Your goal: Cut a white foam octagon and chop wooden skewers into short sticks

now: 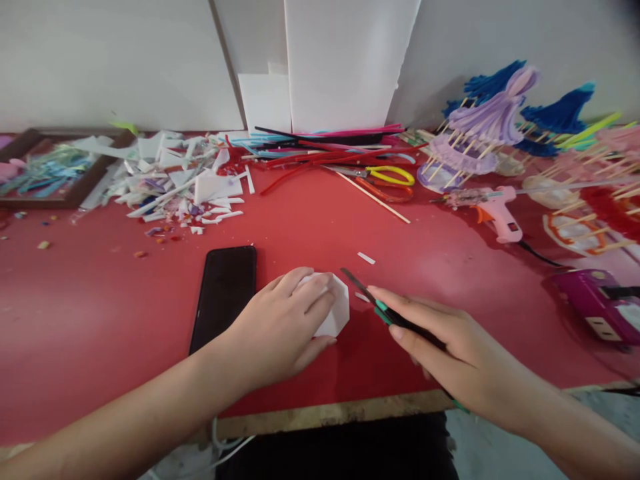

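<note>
My left hand (293, 317) rests over a small white many-sided piece (337, 310) on the red tabletop, its fingers curled across the piece and the thumb at its lower edge. My right hand (440, 333) grips a black and green craft knife (383, 308), fingers wrapped round the handle. The blade points up and to the left, just right of the white piece and apart from it. Two thin white offcuts lie nearby, one (367, 258) above the blade and one beside it. A black phone (225, 290) lies left of my left hand.
White scraps (185, 173) are heaped at the back left, beside a framed tray (73, 193). Coloured pipe cleaners (320, 150), yellow-handled pliers (390, 175) and a wooden stick (375, 198) lie at the back. A pink glue gun (500, 213) and stick-built models (470, 147) stand right.
</note>
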A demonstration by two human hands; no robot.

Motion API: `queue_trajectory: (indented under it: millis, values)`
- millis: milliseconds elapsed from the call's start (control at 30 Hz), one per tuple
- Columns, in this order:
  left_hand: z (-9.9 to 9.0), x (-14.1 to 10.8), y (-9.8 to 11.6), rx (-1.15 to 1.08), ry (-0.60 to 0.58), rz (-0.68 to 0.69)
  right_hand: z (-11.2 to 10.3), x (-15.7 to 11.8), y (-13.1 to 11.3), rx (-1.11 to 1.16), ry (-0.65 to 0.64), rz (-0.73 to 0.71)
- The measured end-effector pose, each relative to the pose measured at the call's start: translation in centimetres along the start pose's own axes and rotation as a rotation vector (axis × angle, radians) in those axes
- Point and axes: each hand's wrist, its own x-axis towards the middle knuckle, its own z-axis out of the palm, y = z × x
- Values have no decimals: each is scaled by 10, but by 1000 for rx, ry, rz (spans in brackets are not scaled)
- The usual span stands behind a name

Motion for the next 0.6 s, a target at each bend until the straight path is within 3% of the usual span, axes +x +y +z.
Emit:
queue_trajectory:
  millis: [600]
  values:
    - [-1,2,-1,91,2,40,6,8,-2,-36,-64,-9]
